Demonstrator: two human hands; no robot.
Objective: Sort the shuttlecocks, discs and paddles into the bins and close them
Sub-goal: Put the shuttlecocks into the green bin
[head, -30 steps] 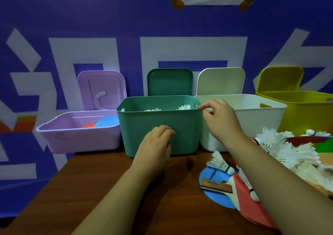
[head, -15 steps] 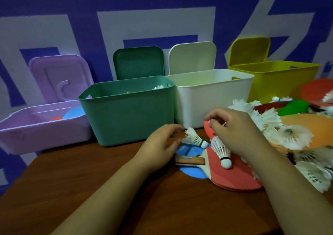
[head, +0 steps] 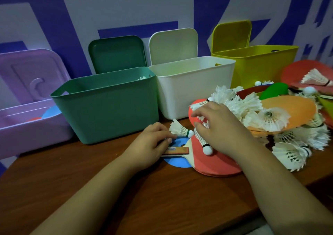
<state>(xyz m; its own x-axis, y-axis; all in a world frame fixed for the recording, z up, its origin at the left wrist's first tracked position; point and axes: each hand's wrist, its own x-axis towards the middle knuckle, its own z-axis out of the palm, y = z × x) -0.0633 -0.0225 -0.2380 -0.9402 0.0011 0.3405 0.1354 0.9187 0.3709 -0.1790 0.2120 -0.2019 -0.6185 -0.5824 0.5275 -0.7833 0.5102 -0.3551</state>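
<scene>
Brown tabletop point(head: 126, 189) before a blue-and-white wall point(head: 54, 18). Right hand point(head: 216, 126) curled down on a white-corked shuttlecock point(head: 207, 150), pinching its feathers (rest hidden under the palm). Just left of that grip, a green-banded shuttlecock point(head: 180, 130) against the left hand point(head: 151, 144); held or merely touched, cannot tell. Beneath both, a red paddle point(head: 216, 164) half covering a blue disc point(head: 177, 163). Right of the grip, a heap point(head: 239, 104) of shuttlecocks, discs and paddles, cut off at the edge. Beyond, open-lidded purple bin point(head: 36, 132), green bin point(head: 108, 112), white bin point(head: 194, 90), yellow bin point(head: 255, 67).

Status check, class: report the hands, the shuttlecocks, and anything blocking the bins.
Left hand at green-banded shuttlecock, grip unclear. Right hand pinching black-banded shuttlecock on red paddle. Green bin open, way clear.
</scene>
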